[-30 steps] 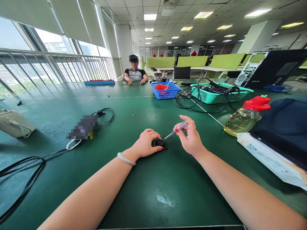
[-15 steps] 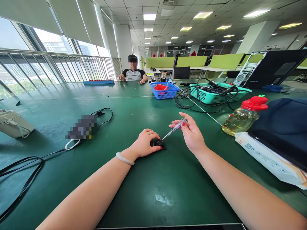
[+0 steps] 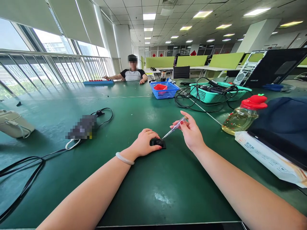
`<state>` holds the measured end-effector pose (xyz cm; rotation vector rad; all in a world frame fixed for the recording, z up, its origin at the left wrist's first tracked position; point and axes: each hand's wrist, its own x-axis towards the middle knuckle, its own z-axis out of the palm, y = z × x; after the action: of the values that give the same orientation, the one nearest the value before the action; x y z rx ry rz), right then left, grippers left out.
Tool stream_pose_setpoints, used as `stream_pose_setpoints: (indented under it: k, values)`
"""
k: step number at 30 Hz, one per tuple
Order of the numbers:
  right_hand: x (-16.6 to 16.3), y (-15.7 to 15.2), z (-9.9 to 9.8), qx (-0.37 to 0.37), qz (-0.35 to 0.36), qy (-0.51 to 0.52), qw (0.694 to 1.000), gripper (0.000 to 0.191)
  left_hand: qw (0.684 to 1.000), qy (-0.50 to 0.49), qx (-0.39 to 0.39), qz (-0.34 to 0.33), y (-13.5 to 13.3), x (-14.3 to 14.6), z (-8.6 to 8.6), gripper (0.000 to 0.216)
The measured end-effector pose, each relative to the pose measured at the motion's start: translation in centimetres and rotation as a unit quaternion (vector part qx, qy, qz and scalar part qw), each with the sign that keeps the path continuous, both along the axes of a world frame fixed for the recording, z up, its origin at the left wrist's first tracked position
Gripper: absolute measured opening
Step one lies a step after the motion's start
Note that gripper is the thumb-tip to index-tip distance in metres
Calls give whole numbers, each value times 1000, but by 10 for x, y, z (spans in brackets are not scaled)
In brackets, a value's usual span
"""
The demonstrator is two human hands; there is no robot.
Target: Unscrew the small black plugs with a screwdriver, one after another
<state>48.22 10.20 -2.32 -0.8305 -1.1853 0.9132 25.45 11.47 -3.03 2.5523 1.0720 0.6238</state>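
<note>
Black part on scuffed green tabletop, indoors.
Left hand pinches it, near table middle; right hand pinches screwdriver, tip at part. Windows left, lime partitions behind, ceiling lights on.

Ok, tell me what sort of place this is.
Probably an open-plan office, with the big green table serving as a workbench. Desks with lime-green partitions and a black chair stand beyond it, under ceiling light panels.
</note>
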Motion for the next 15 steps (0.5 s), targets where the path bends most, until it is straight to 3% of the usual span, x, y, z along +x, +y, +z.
stream_pose_setpoints:
  k: [15]
  values:
    - [3, 4, -3, -2, -1, -6, 1000, 44, 1000, -1, -6, -4, 1, -1, -1, 32]
